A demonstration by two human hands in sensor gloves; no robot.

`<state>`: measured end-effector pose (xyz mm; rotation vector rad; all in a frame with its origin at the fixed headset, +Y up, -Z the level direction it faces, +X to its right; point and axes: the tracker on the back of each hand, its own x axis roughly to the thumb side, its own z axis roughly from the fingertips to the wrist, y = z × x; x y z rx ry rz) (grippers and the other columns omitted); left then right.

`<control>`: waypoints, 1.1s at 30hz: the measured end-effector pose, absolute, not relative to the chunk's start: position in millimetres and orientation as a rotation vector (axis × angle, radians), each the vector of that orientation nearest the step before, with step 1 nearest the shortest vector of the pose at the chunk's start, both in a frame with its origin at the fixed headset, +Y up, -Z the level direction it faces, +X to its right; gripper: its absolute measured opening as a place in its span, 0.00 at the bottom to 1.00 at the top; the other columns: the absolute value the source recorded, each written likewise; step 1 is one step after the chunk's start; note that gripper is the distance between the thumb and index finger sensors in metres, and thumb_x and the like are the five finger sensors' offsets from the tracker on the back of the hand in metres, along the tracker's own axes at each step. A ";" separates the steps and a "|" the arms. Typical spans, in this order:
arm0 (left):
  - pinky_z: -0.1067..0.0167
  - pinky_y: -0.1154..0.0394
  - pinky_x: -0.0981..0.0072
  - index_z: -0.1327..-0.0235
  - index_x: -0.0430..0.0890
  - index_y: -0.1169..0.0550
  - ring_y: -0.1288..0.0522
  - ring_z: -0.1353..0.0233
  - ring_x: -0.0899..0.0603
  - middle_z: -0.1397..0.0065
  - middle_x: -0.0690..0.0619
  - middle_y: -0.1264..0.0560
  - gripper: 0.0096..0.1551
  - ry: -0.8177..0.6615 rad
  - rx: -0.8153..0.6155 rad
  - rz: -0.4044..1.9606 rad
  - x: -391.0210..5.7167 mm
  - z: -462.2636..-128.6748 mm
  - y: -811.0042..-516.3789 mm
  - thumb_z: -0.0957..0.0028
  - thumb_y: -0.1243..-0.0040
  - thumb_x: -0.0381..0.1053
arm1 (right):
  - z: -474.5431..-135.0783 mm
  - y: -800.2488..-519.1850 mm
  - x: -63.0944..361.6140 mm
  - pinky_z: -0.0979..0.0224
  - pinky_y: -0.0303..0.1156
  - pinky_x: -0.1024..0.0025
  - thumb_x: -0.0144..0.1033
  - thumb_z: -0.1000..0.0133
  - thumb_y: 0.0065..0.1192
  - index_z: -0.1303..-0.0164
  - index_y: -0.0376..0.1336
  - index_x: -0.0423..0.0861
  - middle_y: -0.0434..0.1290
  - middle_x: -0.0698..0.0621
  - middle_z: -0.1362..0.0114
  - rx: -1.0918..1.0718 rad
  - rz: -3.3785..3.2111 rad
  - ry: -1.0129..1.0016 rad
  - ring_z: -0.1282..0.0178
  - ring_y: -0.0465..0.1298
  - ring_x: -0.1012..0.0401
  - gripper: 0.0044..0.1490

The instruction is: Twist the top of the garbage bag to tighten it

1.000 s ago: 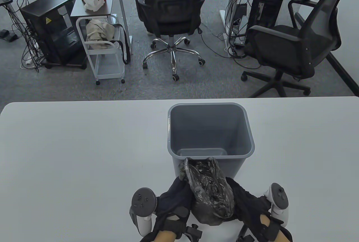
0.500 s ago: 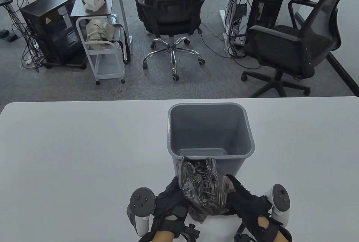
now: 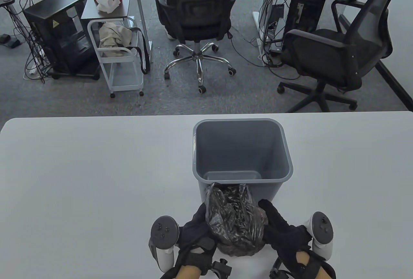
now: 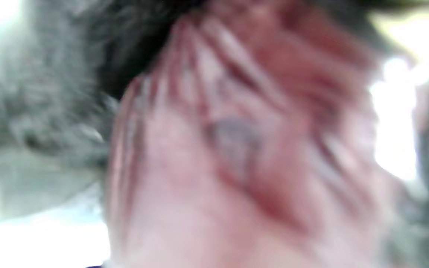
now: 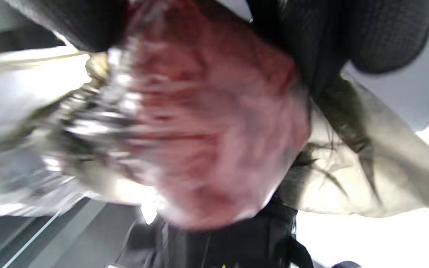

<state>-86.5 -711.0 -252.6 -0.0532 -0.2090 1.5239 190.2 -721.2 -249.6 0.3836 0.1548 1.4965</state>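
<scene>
My left hand (image 3: 193, 230) and right hand (image 3: 280, 227) have closed in on the bag (image 3: 234, 221) over the last second, each wrapped around a flank of it at the table's (image 3: 80, 179) six o'clock edge. It is now squeezed from a tall loose sack into a tighter lump, so I judge the gathering is under way but the twist not yet set. The bag is thin, crinkled, glossy black film; at twelve o'clock, just behind it, stands the smooth grey plastic bin (image 3: 242, 149), square-mouthed with rounded corners.
</scene>
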 end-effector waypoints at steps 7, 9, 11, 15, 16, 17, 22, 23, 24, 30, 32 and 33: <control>0.47 0.20 0.43 0.32 0.61 0.23 0.22 0.32 0.38 0.26 0.51 0.24 0.26 -0.328 -0.102 1.592 -80.0 -252.7 -707.5 0.44 0.42 0.62 | -251.6 -729.8 193.6 0.58 0.82 0.48 0.60 0.46 0.53 0.30 0.43 0.29 0.71 0.27 0.41 0.315 1.425 0.231 0.57 0.85 0.41 0.55; 0.53 0.17 0.48 0.32 0.60 0.23 0.18 0.37 0.39 0.29 0.51 0.22 0.26 -0.273 -0.045 1.549 -83.8 -252.1 -707.0 0.44 0.42 0.62 | -251.1 -728.6 193.0 0.57 0.82 0.47 0.60 0.46 0.52 0.30 0.43 0.30 0.70 0.27 0.41 0.322 1.425 0.247 0.57 0.84 0.41 0.54; 0.59 0.14 0.52 0.33 0.59 0.22 0.15 0.42 0.41 0.33 0.51 0.19 0.26 -0.172 0.020 1.536 -87.8 -250.0 -707.9 0.44 0.42 0.61 | -250.6 -727.1 191.3 0.53 0.79 0.44 0.64 0.46 0.55 0.28 0.41 0.31 0.67 0.28 0.36 0.360 1.453 0.243 0.52 0.82 0.39 0.58; 0.61 0.14 0.54 0.33 0.58 0.23 0.14 0.44 0.42 0.34 0.51 0.19 0.26 -0.126 0.024 1.559 -87.0 -249.0 -711.9 0.44 0.42 0.61 | -251.3 -720.7 186.5 0.42 0.71 0.38 0.66 0.48 0.59 0.26 0.35 0.35 0.55 0.29 0.28 0.480 1.511 0.199 0.39 0.72 0.34 0.64; 0.59 0.15 0.53 0.33 0.59 0.23 0.16 0.41 0.42 0.33 0.52 0.20 0.26 -0.150 0.012 1.573 -85.1 -249.0 -711.6 0.44 0.43 0.62 | -251.3 -721.4 186.9 0.43 0.72 0.39 0.63 0.47 0.59 0.27 0.36 0.34 0.57 0.29 0.29 0.453 1.503 0.195 0.40 0.73 0.35 0.61; 0.54 0.18 0.49 0.32 0.61 0.24 0.19 0.37 0.40 0.30 0.53 0.21 0.27 -0.206 -0.014 1.592 -82.1 -249.7 -710.0 0.44 0.43 0.64 | -251.3 -722.9 188.4 0.45 0.75 0.42 0.60 0.47 0.59 0.28 0.36 0.33 0.60 0.29 0.31 0.394 1.488 0.179 0.43 0.75 0.36 0.60; 0.40 0.28 0.38 0.26 0.63 0.29 0.31 0.24 0.38 0.24 0.53 0.26 0.29 -0.350 -0.145 1.677 -78.2 -250.5 -703.5 0.42 0.44 0.64 | -254.7 -732.1 200.9 0.56 0.82 0.49 0.56 0.45 0.55 0.30 0.40 0.30 0.66 0.26 0.37 0.248 1.375 0.220 0.55 0.83 0.39 0.54; 0.43 0.25 0.39 0.27 0.61 0.27 0.26 0.28 0.39 0.28 0.53 0.23 0.28 -0.324 -0.125 1.665 -79.0 -250.1 -703.4 0.42 0.44 0.63 | -254.8 -732.7 201.5 0.57 0.83 0.49 0.56 0.45 0.54 0.30 0.40 0.29 0.66 0.26 0.38 0.243 1.376 0.228 0.56 0.84 0.40 0.53; 0.48 0.21 0.42 0.29 0.60 0.26 0.21 0.33 0.40 0.32 0.53 0.20 0.27 -0.276 -0.072 1.622 -80.4 -249.4 -703.3 0.43 0.43 0.62 | -254.5 -733.7 201.5 0.58 0.83 0.50 0.56 0.45 0.53 0.30 0.41 0.29 0.67 0.26 0.39 0.241 1.389 0.239 0.57 0.84 0.41 0.53; 0.57 0.16 0.50 0.36 0.54 0.21 0.13 0.46 0.44 0.45 0.54 0.13 0.26 -0.124 0.103 1.495 -90.3 -245.8 -699.8 0.47 0.39 0.59 | -250.1 -729.6 190.8 0.46 0.72 0.37 0.67 0.47 0.55 0.26 0.36 0.36 0.52 0.26 0.28 0.370 1.462 0.234 0.40 0.71 0.32 0.61; 0.57 0.16 0.50 0.36 0.53 0.21 0.13 0.46 0.45 0.46 0.54 0.13 0.26 -0.100 0.121 1.507 -92.4 -245.1 -700.2 0.46 0.40 0.59 | -250.4 -725.3 188.2 0.40 0.65 0.31 0.70 0.48 0.57 0.25 0.31 0.39 0.42 0.28 0.25 0.463 1.520 0.242 0.33 0.62 0.30 0.65; 0.57 0.16 0.50 0.37 0.53 0.21 0.13 0.46 0.45 0.46 0.54 0.13 0.26 -0.100 0.115 1.511 -92.5 -245.4 -700.6 0.47 0.40 0.59 | -250.7 -723.9 186.4 0.39 0.65 0.33 0.69 0.48 0.57 0.25 0.30 0.40 0.41 0.28 0.25 0.502 1.530 0.251 0.33 0.63 0.31 0.65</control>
